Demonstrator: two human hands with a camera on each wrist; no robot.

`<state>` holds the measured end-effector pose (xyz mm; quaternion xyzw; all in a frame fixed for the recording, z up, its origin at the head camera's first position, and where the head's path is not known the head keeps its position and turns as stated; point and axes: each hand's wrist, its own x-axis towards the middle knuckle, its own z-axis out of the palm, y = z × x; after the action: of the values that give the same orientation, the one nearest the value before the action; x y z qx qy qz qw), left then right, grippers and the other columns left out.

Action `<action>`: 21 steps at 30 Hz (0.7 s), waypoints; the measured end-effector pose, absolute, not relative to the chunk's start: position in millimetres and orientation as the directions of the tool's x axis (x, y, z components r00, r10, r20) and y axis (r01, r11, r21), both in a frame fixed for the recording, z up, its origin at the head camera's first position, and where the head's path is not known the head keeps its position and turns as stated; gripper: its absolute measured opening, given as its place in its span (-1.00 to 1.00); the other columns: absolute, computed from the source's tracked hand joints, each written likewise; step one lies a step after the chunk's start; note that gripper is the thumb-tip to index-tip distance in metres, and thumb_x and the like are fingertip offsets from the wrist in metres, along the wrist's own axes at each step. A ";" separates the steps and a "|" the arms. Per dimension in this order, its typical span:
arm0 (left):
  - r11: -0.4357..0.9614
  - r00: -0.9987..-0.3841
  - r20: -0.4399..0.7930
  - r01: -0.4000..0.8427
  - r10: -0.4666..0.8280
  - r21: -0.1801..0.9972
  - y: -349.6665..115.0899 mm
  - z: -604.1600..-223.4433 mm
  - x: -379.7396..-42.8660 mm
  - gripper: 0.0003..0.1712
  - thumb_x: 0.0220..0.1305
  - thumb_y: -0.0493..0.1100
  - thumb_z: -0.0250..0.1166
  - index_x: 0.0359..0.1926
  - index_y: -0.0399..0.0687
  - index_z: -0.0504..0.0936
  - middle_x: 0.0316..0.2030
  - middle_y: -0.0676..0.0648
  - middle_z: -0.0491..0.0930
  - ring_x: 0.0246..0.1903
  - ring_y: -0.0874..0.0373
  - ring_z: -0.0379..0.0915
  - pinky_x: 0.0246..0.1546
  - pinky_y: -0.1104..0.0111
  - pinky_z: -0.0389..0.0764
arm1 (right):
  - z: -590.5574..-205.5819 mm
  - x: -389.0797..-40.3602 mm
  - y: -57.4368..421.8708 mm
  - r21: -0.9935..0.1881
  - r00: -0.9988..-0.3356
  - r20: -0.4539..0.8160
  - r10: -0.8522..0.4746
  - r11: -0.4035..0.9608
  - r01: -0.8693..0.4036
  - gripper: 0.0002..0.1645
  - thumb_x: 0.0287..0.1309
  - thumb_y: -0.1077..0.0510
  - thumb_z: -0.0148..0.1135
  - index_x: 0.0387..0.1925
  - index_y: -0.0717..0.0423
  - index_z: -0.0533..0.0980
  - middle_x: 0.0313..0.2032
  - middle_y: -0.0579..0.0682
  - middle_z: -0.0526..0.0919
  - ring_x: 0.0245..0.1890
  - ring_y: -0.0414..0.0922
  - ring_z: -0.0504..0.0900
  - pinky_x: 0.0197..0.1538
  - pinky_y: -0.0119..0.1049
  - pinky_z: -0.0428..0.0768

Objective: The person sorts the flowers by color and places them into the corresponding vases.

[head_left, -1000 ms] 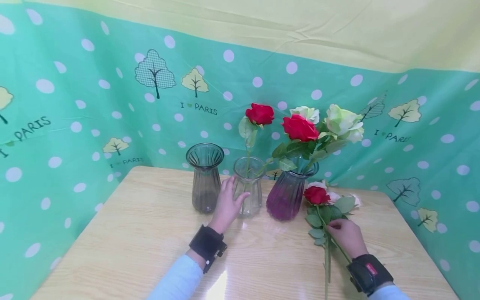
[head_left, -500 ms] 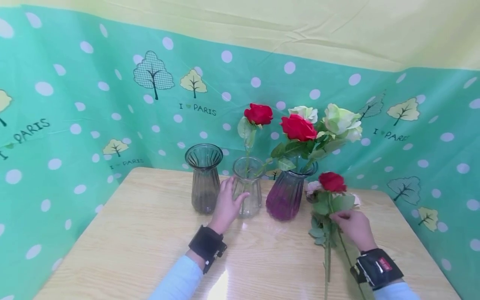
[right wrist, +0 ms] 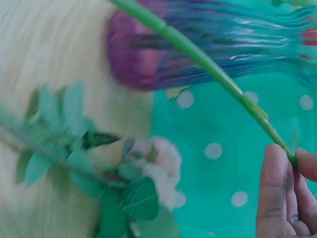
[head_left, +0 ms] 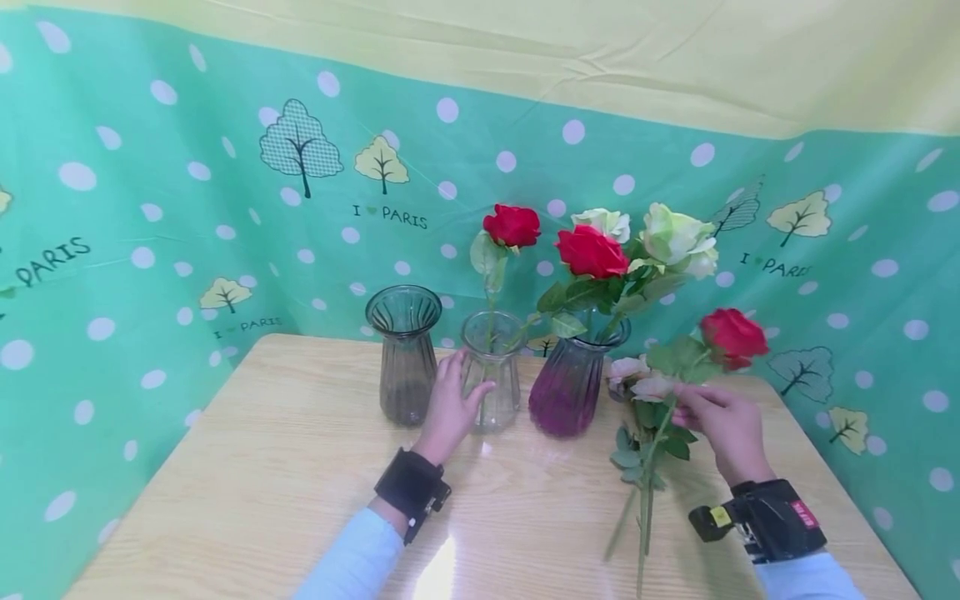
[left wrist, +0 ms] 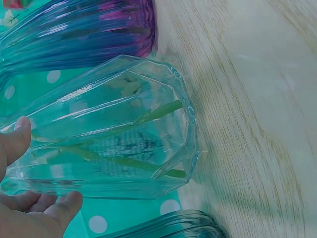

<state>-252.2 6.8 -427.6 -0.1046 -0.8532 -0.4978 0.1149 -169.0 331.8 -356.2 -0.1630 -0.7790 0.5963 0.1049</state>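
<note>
We see the right hand [head_left: 723, 425] pinching the long green stem of a full red rose [head_left: 735, 337] between thumb and fingers; the bloom is at the right, near some pale pink roses [head_left: 652, 386] lying on the light wood-grain counter [head_left: 300, 467]. We see the left hand [head_left: 452, 410] curled about a clear, ribbed glass vase [head_left: 498, 404], thumb to one side and fingers to the other, with another red rose [head_left: 512, 225] standing in it. To the left we find a smoky grey glass vase [head_left: 407, 375], and to the right a purple-bottomed glass vase [head_left: 566, 404] filled with red and whitish-green roses. On the green, white-dotted cloth [head_left: 330, 267] we read "I PARIS" several times, a small green heart between the words. The black right wristband [head_left: 772, 525] bears a red label [head_left: 805, 514] whose lettering we cannot read.
</note>
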 end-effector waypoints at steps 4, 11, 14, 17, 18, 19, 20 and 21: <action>0.484 -0.952 0.300 0.293 0.065 0.824 7.1 -427.1 -251.9 -0.17 0.16 -0.03 0.29 0.35 -0.26 0.15 0.25 -0.28 0.25 0.17 -0.19 0.33 0.23 0.03 0.41 | -348.2 -165.7 327.0 -0.998 -0.939 -0.021 0.343 -0.061 0.001 -0.89 0.13 0.13 0.28 -0.33 0.08 0.63 -0.50 -0.13 0.69 -0.46 -0.28 0.69 -0.27 -0.48 0.68; 0.499 -0.949 0.308 0.300 0.070 0.813 6.7 -427.8 -252.4 -0.16 0.17 0.00 0.28 0.34 -0.28 0.15 0.24 -0.28 0.27 0.17 -0.18 0.34 0.23 0.05 0.42 | -333.6 -161.3 314.2 -0.915 -0.933 0.057 0.354 -0.355 -0.190 -0.91 0.09 0.25 0.28 -0.35 0.20 0.66 -0.46 0.02 0.72 -0.41 -0.16 0.73 -0.21 -0.38 0.67; 0.507 -0.947 0.314 0.306 0.072 0.806 6.6 -428.2 -252.5 -0.16 0.17 0.01 0.27 0.34 -0.30 0.15 0.24 -0.29 0.26 0.16 -0.18 0.34 0.22 0.06 0.43 | -326.5 -159.3 308.5 -0.863 -0.917 0.079 0.391 -0.434 -0.259 -0.88 0.07 0.29 0.28 -0.32 0.27 0.64 -0.46 0.06 0.73 -0.42 -0.13 0.73 -0.22 -0.35 0.68; 0.505 -0.950 0.303 0.296 0.069 0.811 6.9 -428.3 -252.4 -0.14 0.16 0.02 0.27 0.35 -0.29 0.14 0.25 -0.28 0.26 0.15 -0.17 0.35 0.21 0.06 0.44 | -319.5 -157.7 303.2 -0.802 -0.902 0.090 0.423 -0.507 -0.318 -0.87 0.07 0.33 0.27 -0.30 0.32 0.61 -0.44 0.10 0.72 -0.40 -0.10 0.73 -0.21 -0.32 0.68; 0.503 -0.951 0.302 0.294 0.068 0.813 7.0 -428.3 -252.4 -0.15 0.16 0.01 0.27 0.35 -0.29 0.14 0.25 -0.28 0.25 0.15 -0.18 0.35 0.21 0.06 0.44 | -317.2 -157.5 301.2 -0.786 -0.895 0.093 0.437 -0.520 -0.335 -0.87 0.07 0.33 0.27 -0.31 0.34 0.61 -0.44 0.11 0.72 -0.40 -0.09 0.73 -0.21 -0.31 0.68; 0.501 -0.952 0.298 0.289 0.066 0.816 7.1 -428.3 -252.4 -0.14 0.16 0.01 0.27 0.36 -0.28 0.14 0.26 -0.28 0.25 0.15 -0.18 0.35 0.21 0.06 0.44 | -315.1 -157.4 299.1 -0.767 -0.888 0.095 0.450 -0.536 -0.354 -0.87 0.07 0.35 0.26 -0.30 0.36 0.60 -0.44 0.12 0.72 -0.40 -0.08 0.73 -0.21 -0.30 0.68; 0.500 -0.953 0.297 0.288 0.064 0.817 7.2 -428.3 -252.3 -0.14 0.16 0.02 0.27 0.35 -0.28 0.14 0.25 -0.28 0.25 0.14 -0.17 0.36 0.21 0.06 0.44 | -313.1 -157.4 296.7 -0.749 -0.879 0.096 0.467 -0.547 -0.372 -0.87 0.06 0.35 0.26 -0.31 0.37 0.59 -0.44 0.13 0.71 -0.40 -0.07 0.73 -0.20 -0.29 0.68; 0.500 -0.951 0.301 0.292 0.065 0.815 7.2 -428.3 -252.2 -0.15 0.17 0.01 0.28 0.35 -0.28 0.14 0.25 -0.28 0.25 0.14 -0.18 0.36 0.21 0.05 0.44 | -311.0 -157.6 294.0 -0.736 -0.868 0.096 0.488 -0.552 -0.392 -0.86 0.05 0.36 0.27 -0.31 0.39 0.59 -0.44 0.15 0.71 -0.41 -0.06 0.73 -0.21 -0.28 0.68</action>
<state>-252.2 7.2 -428.3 -0.1038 -0.8582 -0.4890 0.1162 -157.6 294.0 -311.0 -0.0600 -0.4018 0.8788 0.2503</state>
